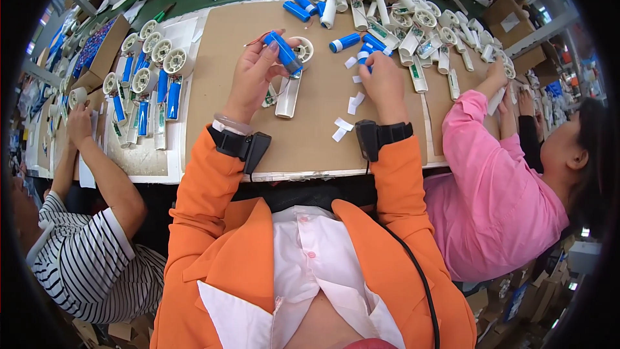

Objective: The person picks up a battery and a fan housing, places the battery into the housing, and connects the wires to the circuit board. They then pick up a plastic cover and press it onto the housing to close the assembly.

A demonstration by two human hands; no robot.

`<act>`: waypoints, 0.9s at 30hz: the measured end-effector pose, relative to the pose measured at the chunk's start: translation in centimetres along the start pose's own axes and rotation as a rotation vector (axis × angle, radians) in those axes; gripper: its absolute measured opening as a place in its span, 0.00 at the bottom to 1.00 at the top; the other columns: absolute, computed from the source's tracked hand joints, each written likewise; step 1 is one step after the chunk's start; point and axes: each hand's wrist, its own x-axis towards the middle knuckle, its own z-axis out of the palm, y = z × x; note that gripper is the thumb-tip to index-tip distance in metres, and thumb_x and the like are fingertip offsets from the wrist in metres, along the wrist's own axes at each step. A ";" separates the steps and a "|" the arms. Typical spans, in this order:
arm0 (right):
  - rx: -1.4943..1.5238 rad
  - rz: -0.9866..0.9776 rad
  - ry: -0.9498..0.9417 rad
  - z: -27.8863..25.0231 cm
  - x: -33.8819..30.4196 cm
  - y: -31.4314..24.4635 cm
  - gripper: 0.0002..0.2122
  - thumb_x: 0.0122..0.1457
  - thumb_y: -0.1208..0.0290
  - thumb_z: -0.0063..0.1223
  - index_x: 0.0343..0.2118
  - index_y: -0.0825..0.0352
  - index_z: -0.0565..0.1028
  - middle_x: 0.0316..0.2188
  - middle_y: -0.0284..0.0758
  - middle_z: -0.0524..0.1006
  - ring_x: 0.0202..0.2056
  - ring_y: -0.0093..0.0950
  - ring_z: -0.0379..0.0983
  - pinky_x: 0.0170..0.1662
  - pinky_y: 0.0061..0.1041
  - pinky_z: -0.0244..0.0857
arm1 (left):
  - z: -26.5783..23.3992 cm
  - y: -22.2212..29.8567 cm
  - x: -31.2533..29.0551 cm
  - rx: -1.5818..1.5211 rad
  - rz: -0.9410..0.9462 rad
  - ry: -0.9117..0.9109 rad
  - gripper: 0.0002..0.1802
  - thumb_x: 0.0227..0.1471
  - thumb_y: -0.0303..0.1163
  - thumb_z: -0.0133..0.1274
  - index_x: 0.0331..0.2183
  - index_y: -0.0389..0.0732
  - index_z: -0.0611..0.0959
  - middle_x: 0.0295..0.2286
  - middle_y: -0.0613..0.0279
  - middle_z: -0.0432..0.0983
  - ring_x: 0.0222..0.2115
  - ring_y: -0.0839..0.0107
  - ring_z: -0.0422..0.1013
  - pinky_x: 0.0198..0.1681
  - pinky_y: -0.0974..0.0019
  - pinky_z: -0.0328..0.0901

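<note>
My left hand (255,74) is closed around a blue cylindrical battery (282,53) with thin red wires at its upper end. Just below and behind it lies an open white plastic housing (288,99), with a round head and a trough-like handle, partly hidden by the hand. My right hand (383,87) has its fingers pinched on a blue battery with a white band (363,56), at the edge of a heap; the fingers partly cover it. Small white paper pieces (354,103) lie between my hands. Another blue battery (344,42) rests just left of my right fingertips.
Brown board (219,136) covers the table before me. White housings (387,0) are heaped at the back right. Several housings with blue batteries (143,81) stand at the left. Co-workers sit close: a striped sleeve (97,245) left, a pink sleeve (478,161) right.
</note>
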 end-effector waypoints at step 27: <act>0.954 -0.642 -0.167 -2.4 -2.1 -6.9 0.42 0.35 0.65 0.77 0.57 0.63 0.67 0.51 0.32 0.71 0.47 0.25 0.68 0.44 0.24 0.64 | 0.8 0.5 -0.9 -0.164 -0.186 -0.336 0.24 0.63 0.36 0.48 0.57 0.42 0.65 0.45 0.60 0.74 0.44 0.74 0.72 0.45 0.70 0.68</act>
